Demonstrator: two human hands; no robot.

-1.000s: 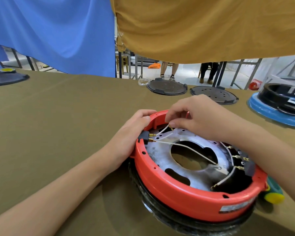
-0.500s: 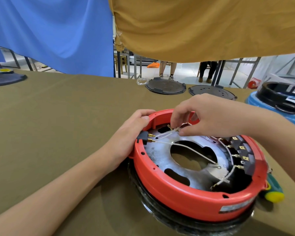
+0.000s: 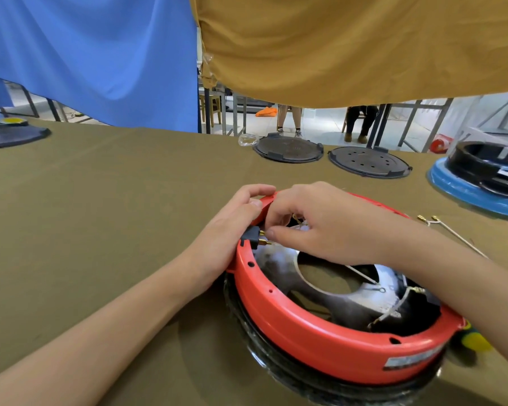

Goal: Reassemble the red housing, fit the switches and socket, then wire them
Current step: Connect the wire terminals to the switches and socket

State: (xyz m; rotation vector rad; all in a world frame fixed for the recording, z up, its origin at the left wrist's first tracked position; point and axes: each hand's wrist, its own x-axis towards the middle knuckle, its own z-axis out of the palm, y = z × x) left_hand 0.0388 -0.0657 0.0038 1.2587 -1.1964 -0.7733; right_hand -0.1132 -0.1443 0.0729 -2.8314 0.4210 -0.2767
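Wiring stage: the left hand (image 3: 232,230) grips the red housing (image 3: 320,341) rim beside the black socket (image 3: 251,236), whose brass pins point inward toward the right hand (image 3: 329,227), fingers curled, apparently pinching a wire end just beside them.

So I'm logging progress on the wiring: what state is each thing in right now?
red housing: open side up, metal plate inside.
black socket: seated in the rim, brass pins pointing inward.
left hand: grips the rim by the socket.
right hand: fingers curled at the pins; what they hold is hidden.
loose wires: lying on the table, unconnected.
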